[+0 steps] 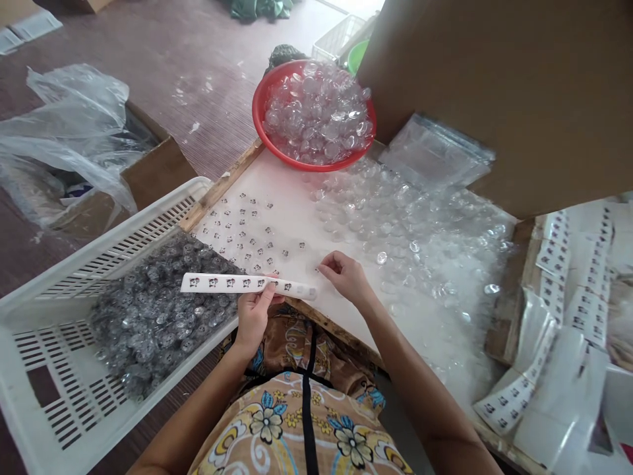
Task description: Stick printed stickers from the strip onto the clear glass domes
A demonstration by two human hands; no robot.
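My left hand (254, 316) pinches a white strip of stickers (230, 283) between thumb and fingers. The strip carries a row of small black-and-white cartoon figures, and its right end shows bare spots. To the right of that end, my right hand (343, 277) is closed in a pinch over the white board (316, 224). A tiny dark-marked piece, which looks like a sticker (317, 269), shows at its fingertips. Beyond the strip, many small printed figures (242, 231) lie spread over the board. Clear round plastic pieces (380, 224) cover its right side.
A red basin (370, 142) heaped with clear round pieces stands at the board's far end. Left of me is a white crate (64, 422) with printed clear pieces (163, 310). Bundled sticker strips (588, 297) lie at right. A cardboard sheet (494, 86) rises behind plastic bags (435, 155).
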